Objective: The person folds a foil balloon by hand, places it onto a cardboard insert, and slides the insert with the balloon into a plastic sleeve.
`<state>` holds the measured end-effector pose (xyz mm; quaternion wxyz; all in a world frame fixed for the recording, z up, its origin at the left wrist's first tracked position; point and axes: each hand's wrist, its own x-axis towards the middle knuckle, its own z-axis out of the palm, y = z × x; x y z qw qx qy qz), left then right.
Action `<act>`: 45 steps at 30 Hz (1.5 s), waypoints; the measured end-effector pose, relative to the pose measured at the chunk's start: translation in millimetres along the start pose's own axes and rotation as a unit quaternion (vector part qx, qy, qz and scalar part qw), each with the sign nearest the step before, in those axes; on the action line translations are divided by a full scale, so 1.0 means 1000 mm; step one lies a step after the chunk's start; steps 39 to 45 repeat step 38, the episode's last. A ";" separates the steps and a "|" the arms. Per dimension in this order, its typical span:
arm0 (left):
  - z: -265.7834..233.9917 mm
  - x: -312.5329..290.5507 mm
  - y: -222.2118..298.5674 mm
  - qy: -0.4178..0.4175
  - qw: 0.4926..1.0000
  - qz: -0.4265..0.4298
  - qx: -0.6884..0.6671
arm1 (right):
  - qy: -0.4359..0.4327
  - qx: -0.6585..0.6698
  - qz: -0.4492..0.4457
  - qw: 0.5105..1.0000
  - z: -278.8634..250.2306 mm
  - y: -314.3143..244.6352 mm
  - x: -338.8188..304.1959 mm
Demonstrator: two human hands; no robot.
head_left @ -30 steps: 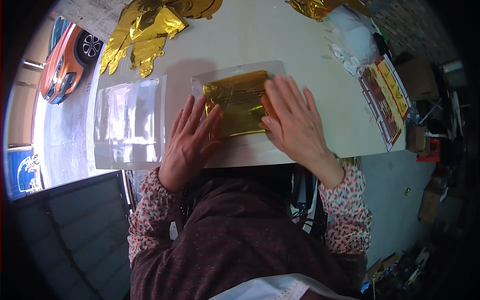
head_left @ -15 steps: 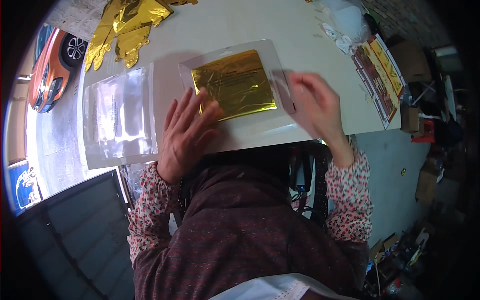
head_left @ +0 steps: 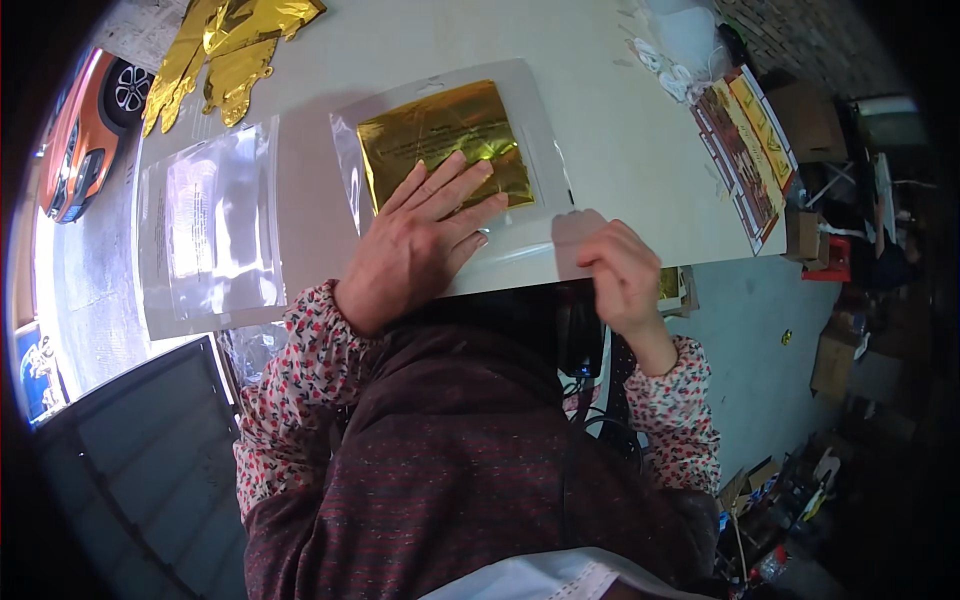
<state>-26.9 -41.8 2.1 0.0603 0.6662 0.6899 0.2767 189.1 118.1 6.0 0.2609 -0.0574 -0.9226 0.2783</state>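
Note:
A folded gold foil packet (head_left: 450,125) with dark print lies inside a clear plastic bag (head_left: 535,110) with a hang hole at its top. My left hand (head_left: 420,225) rests flat on the bag's lower part, fingers spread over the foil. To the right, my right hand (head_left: 622,275) is closed in a pinch at the table's near edge, just beyond the bag's lower right corner. Whatever its fingertips may hold is hidden. Left of the bag lie more clear plastic bags (head_left: 215,225), shiny and overlapping.
Flat gold foil shapes (head_left: 235,75) lie at the table's far left. A yellow and brown printed sheet (head_left: 745,150) sits at the right edge of the pale table (head_left: 600,110), near a white plastic bag (head_left: 685,40). Boxes (head_left: 835,360) stand on the floor to the right.
My left hand has moved right and pressed down flat on the packet. My right hand has come down from beside the bag to the table edge and closed.

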 end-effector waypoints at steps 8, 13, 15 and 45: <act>0.002 0.002 -0.002 0.003 1.000 -0.008 0.007 | 0.021 -0.023 0.033 0.999 -0.007 -0.005 0.010; 0.001 0.001 -0.002 0.000 1.000 -0.006 0.005 | -0.058 0.069 0.165 0.982 -0.016 -0.003 0.028; 0.001 0.000 -0.004 0.002 1.000 -0.002 -0.001 | -0.076 -0.001 0.050 0.996 -0.016 -0.006 0.036; -0.001 -0.008 -0.005 -0.045 0.999 -0.017 -0.014 | 0.037 0.439 -0.064 0.896 -0.029 -0.133 0.052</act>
